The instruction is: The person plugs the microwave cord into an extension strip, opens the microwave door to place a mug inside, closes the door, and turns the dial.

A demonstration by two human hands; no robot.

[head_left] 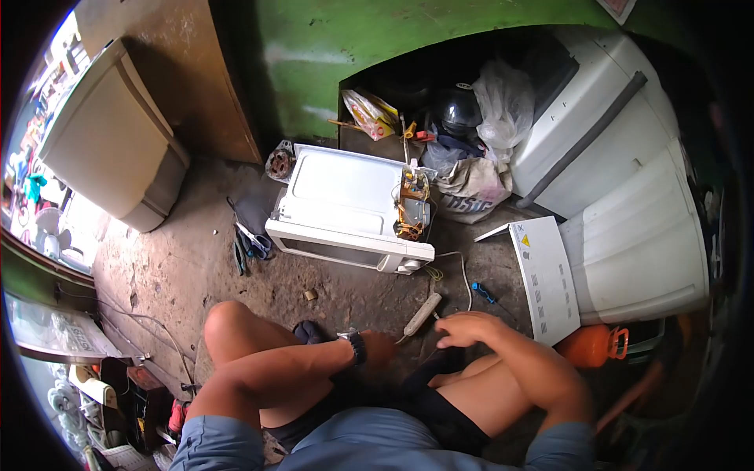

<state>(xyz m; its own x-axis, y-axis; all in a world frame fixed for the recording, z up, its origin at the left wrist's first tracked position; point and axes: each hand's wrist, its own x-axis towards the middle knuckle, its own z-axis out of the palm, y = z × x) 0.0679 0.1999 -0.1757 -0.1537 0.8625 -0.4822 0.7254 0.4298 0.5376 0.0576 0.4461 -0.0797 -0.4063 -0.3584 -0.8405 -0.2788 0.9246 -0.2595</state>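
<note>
A brown panel (188, 78) stands left of the green wall (302, 39); a stained floor (169, 267) spreads before that wall; daylight (85, 229) glares far to its left.

Microwave body (345, 190) smooth, slightly glossy; floor (169, 271) rough, matt.

Getting daylight from the left opening (76, 235) — blowing out to white there. Throwing soft sheen on the green wall (306, 55), sinking to near-black in the recess (408, 82). Smearing the left hand (379, 349) with blur. Bowing straight edges, vignetting black at corners — reading fairly sharp mid-frame.
</note>
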